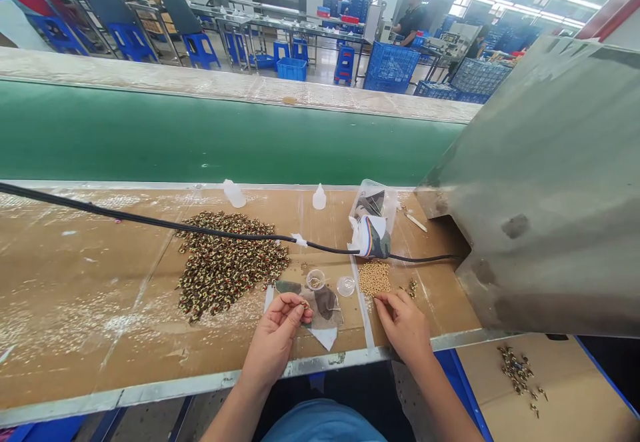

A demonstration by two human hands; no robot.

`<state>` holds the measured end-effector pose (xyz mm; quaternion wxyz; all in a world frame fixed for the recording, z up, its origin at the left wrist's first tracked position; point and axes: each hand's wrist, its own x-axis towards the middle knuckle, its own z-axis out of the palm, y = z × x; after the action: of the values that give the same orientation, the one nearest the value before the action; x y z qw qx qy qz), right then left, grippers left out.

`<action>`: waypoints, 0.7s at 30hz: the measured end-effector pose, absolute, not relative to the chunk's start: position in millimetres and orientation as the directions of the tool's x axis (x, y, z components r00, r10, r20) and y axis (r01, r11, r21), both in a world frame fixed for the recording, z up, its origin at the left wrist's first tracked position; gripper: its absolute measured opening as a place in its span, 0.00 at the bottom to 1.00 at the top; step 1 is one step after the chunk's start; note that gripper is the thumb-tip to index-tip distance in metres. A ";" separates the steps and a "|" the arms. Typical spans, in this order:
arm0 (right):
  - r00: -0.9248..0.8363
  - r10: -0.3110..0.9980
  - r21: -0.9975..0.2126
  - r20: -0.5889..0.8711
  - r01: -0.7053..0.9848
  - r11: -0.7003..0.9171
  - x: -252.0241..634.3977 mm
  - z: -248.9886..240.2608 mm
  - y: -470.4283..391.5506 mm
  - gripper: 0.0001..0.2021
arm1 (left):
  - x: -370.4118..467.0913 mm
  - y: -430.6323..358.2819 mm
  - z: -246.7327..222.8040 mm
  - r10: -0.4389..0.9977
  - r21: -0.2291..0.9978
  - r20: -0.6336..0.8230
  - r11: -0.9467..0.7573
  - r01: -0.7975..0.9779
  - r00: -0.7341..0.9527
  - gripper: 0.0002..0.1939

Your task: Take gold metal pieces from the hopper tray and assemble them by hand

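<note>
In the head view, the left hand (277,332) pinches a tiny gold-coloured piece (305,305) between closed thumb and fingertips over a camouflage-patterned cloth (328,303), while the right hand (407,329), loosely curled, its grip unclear, meets small round tan pieces (375,278), probably spread shallowly for easy picking

Small round tan pieces (375,277) lie clustered flat; left of them, a tiny brownish piece (305,304) is pinched.
</note>
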<state>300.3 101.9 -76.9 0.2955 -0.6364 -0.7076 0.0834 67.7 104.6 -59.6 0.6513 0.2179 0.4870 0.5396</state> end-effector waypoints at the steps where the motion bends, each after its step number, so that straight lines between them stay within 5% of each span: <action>1: -0.019 0.949 -0.495 0.314 0.850 0.181 299.8 -76.3 102.2 0.17 | 67.7 104.8 -59.2 0.913 0.807 -0.404 0.326 -0.493 -0.057 0.21; 8: -0.051 0.947 -0.504 0.318 0.837 0.214 301.8 -73.2 102.5 0.15 | 66.1 104.1 -60.7 0.919 0.813 -0.391 0.321 -0.485 -0.049 0.20; 21: -0.153 0.907 -0.270 0.392 0.923 0.272 298.0 -76.6 106.7 0.19 | 66.9 104.4 -59.0 0.916 0.804 -0.397 0.315 -0.505 -0.061 0.21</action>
<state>298.0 106.7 -76.6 0.2451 -0.6030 -0.7590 -0.0166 66.9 104.4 -59.0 0.6513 0.2126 0.4829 0.5453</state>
